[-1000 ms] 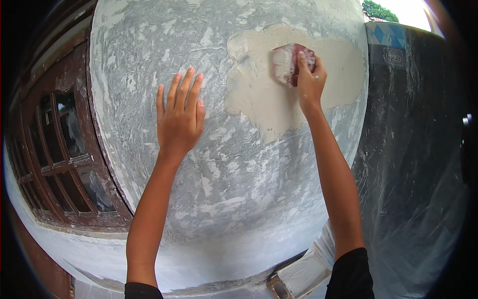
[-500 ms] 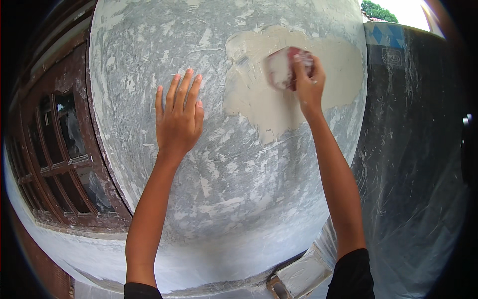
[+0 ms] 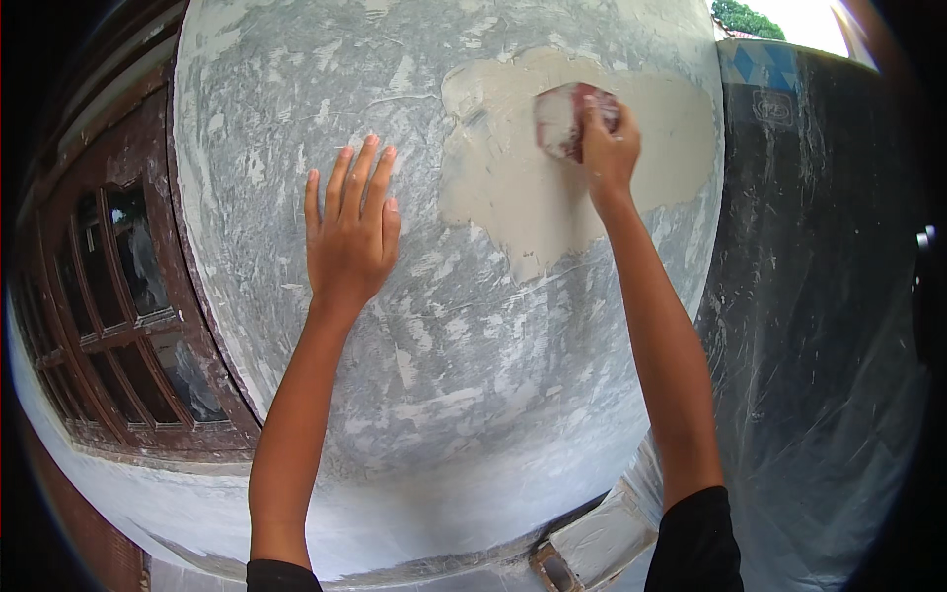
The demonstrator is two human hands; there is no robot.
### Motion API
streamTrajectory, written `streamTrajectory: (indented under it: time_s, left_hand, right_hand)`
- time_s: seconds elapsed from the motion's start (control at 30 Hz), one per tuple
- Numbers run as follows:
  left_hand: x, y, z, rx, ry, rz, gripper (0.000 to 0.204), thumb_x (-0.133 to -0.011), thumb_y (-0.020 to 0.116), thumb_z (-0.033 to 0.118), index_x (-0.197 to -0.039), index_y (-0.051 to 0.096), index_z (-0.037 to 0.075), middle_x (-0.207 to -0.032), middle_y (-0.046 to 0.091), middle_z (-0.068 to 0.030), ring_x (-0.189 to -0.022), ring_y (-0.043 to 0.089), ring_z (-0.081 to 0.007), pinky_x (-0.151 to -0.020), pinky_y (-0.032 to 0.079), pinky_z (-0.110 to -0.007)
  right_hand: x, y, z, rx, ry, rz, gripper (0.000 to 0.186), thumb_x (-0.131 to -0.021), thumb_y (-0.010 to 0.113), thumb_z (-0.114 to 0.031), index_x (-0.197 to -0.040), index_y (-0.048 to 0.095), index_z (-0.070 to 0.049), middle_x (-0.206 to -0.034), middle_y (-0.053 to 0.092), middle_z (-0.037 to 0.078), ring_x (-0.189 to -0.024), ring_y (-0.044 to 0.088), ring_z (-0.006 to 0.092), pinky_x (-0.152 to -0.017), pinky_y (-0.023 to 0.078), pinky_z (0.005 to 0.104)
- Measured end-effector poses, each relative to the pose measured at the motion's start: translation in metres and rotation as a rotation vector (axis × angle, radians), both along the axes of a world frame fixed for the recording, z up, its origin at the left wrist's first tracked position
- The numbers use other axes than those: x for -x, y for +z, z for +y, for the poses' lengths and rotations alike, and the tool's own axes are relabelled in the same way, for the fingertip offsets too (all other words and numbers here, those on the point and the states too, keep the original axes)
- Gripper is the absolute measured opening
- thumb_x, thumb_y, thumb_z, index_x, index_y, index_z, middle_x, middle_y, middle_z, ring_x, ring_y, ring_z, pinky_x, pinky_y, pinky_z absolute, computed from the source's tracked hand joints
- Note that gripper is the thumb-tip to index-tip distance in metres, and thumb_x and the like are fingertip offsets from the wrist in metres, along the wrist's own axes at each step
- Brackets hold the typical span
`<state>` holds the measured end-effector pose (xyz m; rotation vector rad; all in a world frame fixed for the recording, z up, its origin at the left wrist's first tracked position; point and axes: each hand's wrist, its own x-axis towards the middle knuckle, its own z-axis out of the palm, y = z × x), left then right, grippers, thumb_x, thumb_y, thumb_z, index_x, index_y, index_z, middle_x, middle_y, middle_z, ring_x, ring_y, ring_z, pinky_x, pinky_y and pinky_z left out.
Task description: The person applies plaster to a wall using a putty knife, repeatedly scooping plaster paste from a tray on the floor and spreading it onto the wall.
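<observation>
My right hand grips a red putty spreader whose face is smeared with pale filler. The spreader lies against a patch of beige wall putty on the upper right of the wall. Fingers spread, my left hand rests flat on the bare part of the mottled grey wall, left of the patch. The putty's lower edge is ragged, while its right part looks smoother. Most of the spreader's right side is hidden behind my fingers.
On the left is a brown wooden window frame with dark panes. Dark plastic sheeting hangs at the right. Below, near my right elbow, sits a putty-smeared tray or board; its exact kind is unclear.
My right hand with the spreader has shifted slightly, and the spreader's blade is turned a little differently on the putty. My left hand stays in place on the wall.
</observation>
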<state>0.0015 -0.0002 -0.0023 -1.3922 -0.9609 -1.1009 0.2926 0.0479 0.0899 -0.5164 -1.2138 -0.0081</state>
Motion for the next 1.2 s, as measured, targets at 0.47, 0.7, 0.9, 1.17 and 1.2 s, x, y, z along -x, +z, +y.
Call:
streamTrajectory:
  time_s: [0.47, 0.7, 0.9, 1.17, 1.2]
  left_hand:
    - [0.001, -0.001, 0.0, 0.008, 0.003, -0.005, 0.052, -0.1, 0.043, 0.022, -0.152, 0.043, 0.021, -0.158, 0.04, -0.0012, -0.147, 0.035, -0.0225, -0.124, 0.018, -0.051]
    - [0.001, 0.0, -0.001, -0.003, -0.001, 0.001, 0.052, -0.1, 0.042, 0.023, -0.152, 0.043, 0.02, -0.158, 0.04, -0.0013, -0.147, 0.035, -0.0227, -0.123, 0.018, -0.051]
    - [0.0, -0.001, -0.001, 0.002, 0.004, 0.001, 0.051, -0.101, 0.041, 0.023, -0.152, 0.043, 0.02, -0.158, 0.041, -0.0016, -0.147, 0.035, -0.023, -0.123, 0.019, -0.052]
    - [-0.001, 0.0, -0.001, -0.006, 0.011, 0.0, 0.051, -0.101, 0.041, 0.023, -0.152, 0.042, 0.021, -0.158, 0.04, -0.0011, -0.147, 0.035, -0.0229, -0.123, 0.019, -0.052]
    - [-0.001, 0.0, -0.001, -0.001, 0.009, 0.002, 0.051, -0.101, 0.041, 0.023, -0.152, 0.042, 0.021, -0.158, 0.04, -0.001, -0.147, 0.035, -0.0231, -0.123, 0.018, -0.051]
  right_hand:
    - [0.007, -0.008, 0.003, -0.214, -0.3, -0.102, 0.03, -0.096, 0.068, -0.024, -0.111, 0.066, 0.002, -0.09, 0.072, 0.012, -0.074, 0.067, 0.0186, -0.071, 0.054, 0.0333]
    - [-0.002, -0.018, 0.003, -0.143, -0.037, 0.049, 0.031, -0.095, 0.068, -0.023, -0.112, 0.065, 0.003, -0.09, 0.071, 0.013, -0.077, 0.066, 0.0156, -0.07, 0.055, 0.0322]
    - [-0.003, -0.012, -0.009, -0.104, 0.23, 0.272, 0.03, -0.096, 0.069, -0.023, -0.11, 0.066, 0.003, -0.092, 0.07, 0.011, -0.075, 0.065, 0.0176, -0.074, 0.055, 0.0356]
    - [0.001, 0.007, 0.0, -0.054, -0.024, 0.121, 0.029, -0.094, 0.07, -0.025, -0.105, 0.067, 0.002, -0.091, 0.071, 0.011, -0.077, 0.066, 0.0183, -0.072, 0.054, 0.0342]
    - [0.004, 0.005, -0.002, -0.055, -0.019, 0.119, 0.029, -0.094, 0.07, -0.025, -0.105, 0.067, 0.002, -0.091, 0.071, 0.011, -0.077, 0.066, 0.0183, -0.072, 0.054, 0.0342]
